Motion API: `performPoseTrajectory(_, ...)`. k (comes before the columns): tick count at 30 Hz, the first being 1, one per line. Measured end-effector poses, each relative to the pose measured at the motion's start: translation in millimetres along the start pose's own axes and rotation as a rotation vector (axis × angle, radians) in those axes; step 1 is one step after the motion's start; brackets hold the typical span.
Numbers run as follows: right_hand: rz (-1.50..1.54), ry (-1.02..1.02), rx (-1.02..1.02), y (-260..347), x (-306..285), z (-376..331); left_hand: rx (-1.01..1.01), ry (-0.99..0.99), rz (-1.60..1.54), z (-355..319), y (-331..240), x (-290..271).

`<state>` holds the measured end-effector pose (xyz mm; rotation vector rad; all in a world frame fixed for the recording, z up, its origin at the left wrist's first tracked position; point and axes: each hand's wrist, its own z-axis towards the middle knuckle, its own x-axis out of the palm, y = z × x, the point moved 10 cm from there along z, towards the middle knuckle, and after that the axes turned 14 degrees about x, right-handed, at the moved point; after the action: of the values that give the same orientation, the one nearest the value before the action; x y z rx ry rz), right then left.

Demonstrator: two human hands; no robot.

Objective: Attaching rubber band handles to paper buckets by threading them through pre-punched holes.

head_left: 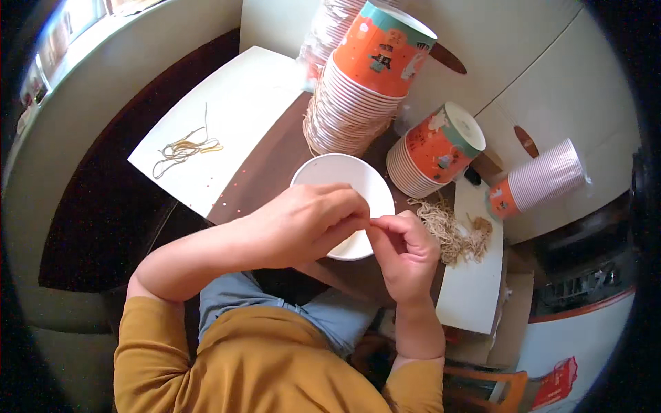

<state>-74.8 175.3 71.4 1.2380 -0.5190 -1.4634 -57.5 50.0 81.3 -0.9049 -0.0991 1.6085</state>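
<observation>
My left hand (310, 219) and my right hand (406, 253) meet fingertip to fingertip, both closed in a pinch. Whatever lies between the fingers is too small to make out. Just beneath them is a round white paper bucket (342, 167), its opening toward me and partly covered by my hands. Right of the bucket, near my right hand, lies a tangled heap of beige string (447, 230). Behind the bucket rises a tall stack of nested paper buckets (354, 103), the top one orange and green with printed figures. String hangs around the lower rims of this stack.
A shorter stack of orange buckets (437, 148) stands right of the tall one. Farther right is a plastic-wrapped stack (540, 180) lying tilted. Loose strings (186, 148) lie on the white tabletop (234, 89) at left. An orange chair (506, 389) is at lower right.
</observation>
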Motion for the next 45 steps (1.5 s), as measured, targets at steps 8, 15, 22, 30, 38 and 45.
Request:
performPoseTrajectory(8,-0.237,-0.074,-0.32,52.6,6.6,12.2,0.083,-0.042,0.095,17.1,-8.9,-28.4)
performPoseTrajectory(15,-0.266,-0.068,-0.398,64.4,16.8,19.3,0.001,-0.056,0.144,13.4,-1.3,-40.3)
performPoseTrajectory(22,-0.287,-0.109,-0.443,72.2,16.8,25.6,0.001,-0.093,0.149,17.0,-0.8,-44.9)
performPoseTrajectory(30,-0.24,0.122,-0.083,16.3,34.1,59.8,-0.241,-0.096,0.254,-4.2,70.6,-53.9)
performPoseTrajectory(38,0.254,0.377,0.604,-80.9,68.9,53.7,-0.614,-0.108,-0.043,-61.7,126.2,-18.8)
performPoseTrajectory(45,0.012,0.469,0.686,-101.5,87.1,40.1,-0.775,-0.37,-0.468,-93.9,100.7,0.8)
